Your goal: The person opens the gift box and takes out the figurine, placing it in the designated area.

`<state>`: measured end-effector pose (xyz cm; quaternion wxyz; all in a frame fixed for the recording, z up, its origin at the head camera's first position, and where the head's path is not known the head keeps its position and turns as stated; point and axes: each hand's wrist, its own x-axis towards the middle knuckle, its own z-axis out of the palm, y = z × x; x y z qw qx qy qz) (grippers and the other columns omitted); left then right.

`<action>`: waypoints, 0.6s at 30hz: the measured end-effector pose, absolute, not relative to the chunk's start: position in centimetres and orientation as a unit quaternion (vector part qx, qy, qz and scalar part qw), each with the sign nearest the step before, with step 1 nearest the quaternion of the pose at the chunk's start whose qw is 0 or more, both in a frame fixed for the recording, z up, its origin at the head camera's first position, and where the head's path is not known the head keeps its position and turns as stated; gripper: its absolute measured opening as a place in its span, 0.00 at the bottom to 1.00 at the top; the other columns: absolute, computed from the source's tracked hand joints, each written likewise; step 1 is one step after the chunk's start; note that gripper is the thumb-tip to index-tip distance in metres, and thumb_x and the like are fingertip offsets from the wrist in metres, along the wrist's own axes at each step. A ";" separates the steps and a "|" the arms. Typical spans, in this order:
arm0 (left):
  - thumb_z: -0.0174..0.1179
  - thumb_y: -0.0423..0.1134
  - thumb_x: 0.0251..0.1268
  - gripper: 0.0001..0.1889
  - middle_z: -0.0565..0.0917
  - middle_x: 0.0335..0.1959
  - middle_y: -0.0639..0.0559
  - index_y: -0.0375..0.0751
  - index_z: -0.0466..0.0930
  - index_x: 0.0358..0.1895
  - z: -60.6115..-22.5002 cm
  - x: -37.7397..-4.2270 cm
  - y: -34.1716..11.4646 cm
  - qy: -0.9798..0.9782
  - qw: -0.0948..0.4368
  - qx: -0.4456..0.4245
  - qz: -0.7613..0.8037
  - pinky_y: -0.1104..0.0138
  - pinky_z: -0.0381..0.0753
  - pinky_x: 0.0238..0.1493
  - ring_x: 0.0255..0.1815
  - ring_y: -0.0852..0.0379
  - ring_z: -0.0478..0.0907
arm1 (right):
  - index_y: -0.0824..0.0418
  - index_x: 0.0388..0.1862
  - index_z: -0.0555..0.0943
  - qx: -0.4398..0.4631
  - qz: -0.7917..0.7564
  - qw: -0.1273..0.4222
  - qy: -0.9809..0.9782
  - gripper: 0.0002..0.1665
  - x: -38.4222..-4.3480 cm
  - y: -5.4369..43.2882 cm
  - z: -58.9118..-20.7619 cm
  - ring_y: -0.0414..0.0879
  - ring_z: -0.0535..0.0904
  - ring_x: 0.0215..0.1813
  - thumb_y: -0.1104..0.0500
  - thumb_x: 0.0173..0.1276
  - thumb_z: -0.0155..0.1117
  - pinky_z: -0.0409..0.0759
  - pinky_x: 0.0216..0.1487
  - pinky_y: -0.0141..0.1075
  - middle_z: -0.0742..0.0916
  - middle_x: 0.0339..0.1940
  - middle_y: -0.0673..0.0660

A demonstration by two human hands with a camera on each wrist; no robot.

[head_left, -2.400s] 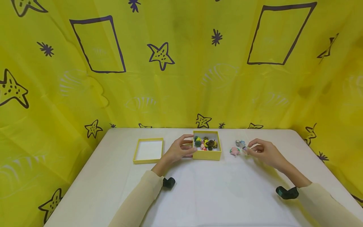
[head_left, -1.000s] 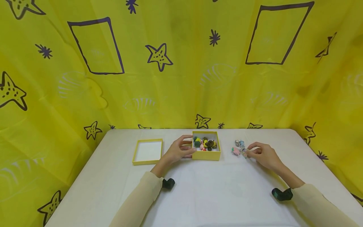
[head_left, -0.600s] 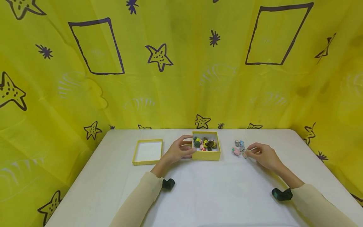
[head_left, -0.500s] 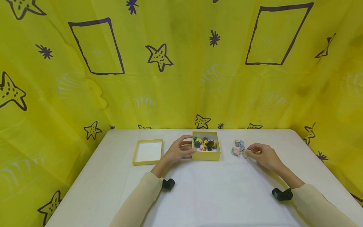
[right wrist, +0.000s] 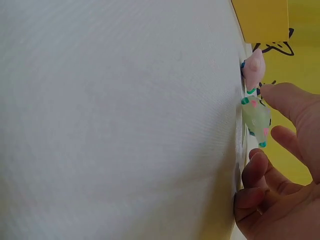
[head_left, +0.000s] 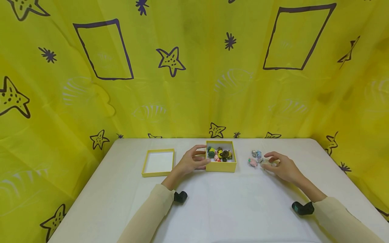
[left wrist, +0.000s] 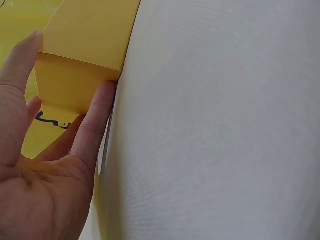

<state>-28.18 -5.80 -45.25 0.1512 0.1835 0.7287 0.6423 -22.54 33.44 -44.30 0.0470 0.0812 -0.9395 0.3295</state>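
My left hand (head_left: 189, 162) rests against the left wall of the yellow box (head_left: 221, 166), thumb and fingers spread and relaxed on its outside. Inside the box lie several small toys (head_left: 225, 154). My right hand (head_left: 284, 167) has hold of nothing; thumb and fingers stand apart beside the pale green toy (right wrist: 257, 119), and whether they touch it I can't tell. That toy is on the tabletop (head_left: 231, 209), right of the box, close to the pink toy (right wrist: 254, 70) and the blue toy (head_left: 259, 154). The shallow lid (head_left: 158, 161) lies beyond my left hand, left of the box.
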 end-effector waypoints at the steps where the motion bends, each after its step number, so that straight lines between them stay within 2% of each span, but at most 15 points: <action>1: 0.70 0.34 0.68 0.35 0.71 0.72 0.35 0.47 0.67 0.75 -45.3 -28.2 -5.8 0.727 0.152 0.184 0.644 0.56 0.90 0.46 0.57 0.46 0.81 | 0.64 0.60 0.79 0.082 0.329 0.048 -0.939 0.27 -22.5 33.5 -44.3 0.48 0.73 0.30 0.51 0.68 0.74 0.71 0.30 0.35 0.86 0.46 0.66; 18: 0.70 0.34 0.67 0.35 0.71 0.72 0.37 0.48 0.67 0.76 -45.0 -28.0 -5.8 0.734 0.151 0.179 0.638 0.56 0.90 0.47 0.61 0.43 0.79 | 0.64 0.61 0.79 0.095 0.330 0.045 -0.938 0.28 -22.4 33.5 -44.2 0.47 0.73 0.29 0.52 0.68 0.74 0.70 0.29 0.34 0.86 0.46 0.66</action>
